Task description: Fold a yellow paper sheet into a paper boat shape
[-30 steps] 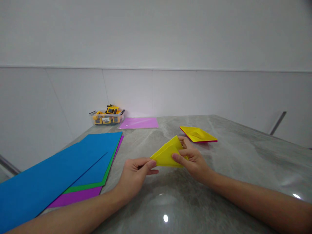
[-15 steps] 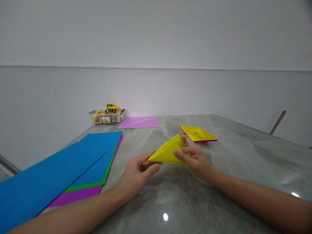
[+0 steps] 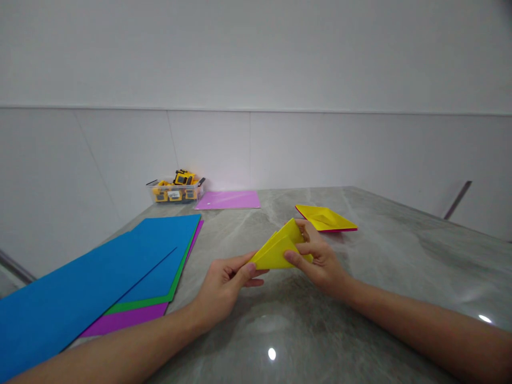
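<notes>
A folded piece of yellow paper [image 3: 278, 250], roughly triangular with its layers parted along the upper edge, is held above the table between both hands. My left hand [image 3: 228, 282] pinches its left corner, thumb on the near face and fingers behind. At the other end my right hand [image 3: 320, 258] grips it, the thumb on the front and the index finger in or against the fold; some fingertips are hidden by the paper. Just beyond the right hand lies a yellow folded paper boat [image 3: 328, 218] with a red underside.
Large blue sheets [image 3: 160, 240] overlap a green sheet [image 3: 140, 305] and a purple sheet [image 3: 124, 321] on the left. Farther back are a clear plastic box [image 3: 174, 193] of yellow toy vehicles and a pink sheet [image 3: 229, 200]. The grey marbled table [image 3: 360, 330] meets a white wall.
My left thumb has closed onto the yellow paper's left corner, where it was apart before. The paper's upper layers stand slightly more separated. My right hand stays almost in place.
</notes>
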A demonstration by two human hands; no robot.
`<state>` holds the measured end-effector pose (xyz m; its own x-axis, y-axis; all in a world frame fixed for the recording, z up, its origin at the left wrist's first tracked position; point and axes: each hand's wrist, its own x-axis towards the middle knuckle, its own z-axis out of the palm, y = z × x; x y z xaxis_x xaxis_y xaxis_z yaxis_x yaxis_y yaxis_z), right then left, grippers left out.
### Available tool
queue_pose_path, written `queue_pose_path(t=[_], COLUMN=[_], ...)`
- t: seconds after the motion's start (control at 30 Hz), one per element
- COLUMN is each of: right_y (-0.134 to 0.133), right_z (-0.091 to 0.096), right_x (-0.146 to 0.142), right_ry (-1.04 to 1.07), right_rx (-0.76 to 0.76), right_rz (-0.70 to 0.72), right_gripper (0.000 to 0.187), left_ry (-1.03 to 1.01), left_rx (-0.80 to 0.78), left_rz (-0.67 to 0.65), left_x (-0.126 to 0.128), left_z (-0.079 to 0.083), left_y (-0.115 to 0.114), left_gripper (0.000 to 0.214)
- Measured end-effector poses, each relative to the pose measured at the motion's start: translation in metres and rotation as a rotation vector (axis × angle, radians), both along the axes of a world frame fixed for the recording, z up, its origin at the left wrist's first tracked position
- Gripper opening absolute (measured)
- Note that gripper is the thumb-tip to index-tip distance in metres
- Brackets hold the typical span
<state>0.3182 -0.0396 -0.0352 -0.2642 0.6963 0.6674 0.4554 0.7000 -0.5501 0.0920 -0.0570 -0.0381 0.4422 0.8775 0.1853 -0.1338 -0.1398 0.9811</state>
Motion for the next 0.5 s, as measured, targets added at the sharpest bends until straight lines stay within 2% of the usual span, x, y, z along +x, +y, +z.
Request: queue_pose_path(t=[0.17,0.37,0.5], right_y=[0.0002,0.0009,0.0002], right_z=[-0.0010,-0.0008,0.0004], right_x=[0.0000,0.0020,0.0016], right_ry=[-0.009,0.001,-0.001], right_rx=[0.002,0.037,0.046], right_rz=[-0.001,-0.033,-0.023], right_gripper=[0.041,0.041,0.039], left_ry=[-0.030,-0.098,-0.043], left_rx=[-0.007,0.005,0.017], left_rz=[0.003,-0.091,-0.060], left_x=[-0.0001,-0.0025,-0.0029], left_z=[-0.0005,-0.0046,-0.0059], left_y=[-0.0007,-0.0012,-0.0008], left_gripper=[0.031,0.040,0.046])
